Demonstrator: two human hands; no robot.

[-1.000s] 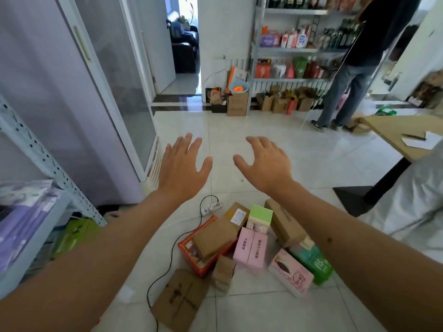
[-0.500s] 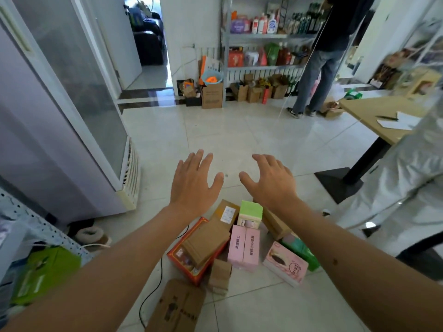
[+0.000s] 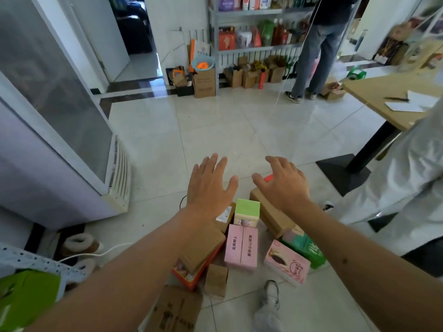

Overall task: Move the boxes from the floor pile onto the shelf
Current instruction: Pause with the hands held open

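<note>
Your left hand [image 3: 208,185] and right hand [image 3: 282,185] hover above the pink box [image 3: 241,246] (floor pile), fingers spread, holding nothing.

Clearances around the floor pile

Both hands, left hand [image 3: 208,185] and right hand [image 3: 284,185], hover with fingers spread above the far edge of the pile, touching nothing; open tiled floor [image 3: 215,130] extends beyond them. From above, access is unobstructed to the green-topped box [image 3: 247,208], the pink box [image 3: 241,246] and the long brown box [image 3: 273,215], which stand close together with little side gap. The left forearm covers part of the orange tray [image 3: 191,275]. Lateral limits: glass-door refrigerator [image 3: 60,121] to the left, table [image 3: 388,92] pedestal base [image 3: 342,172] to the right. A shoe [image 3: 271,293] stands just beside the pile's near edge.
</note>
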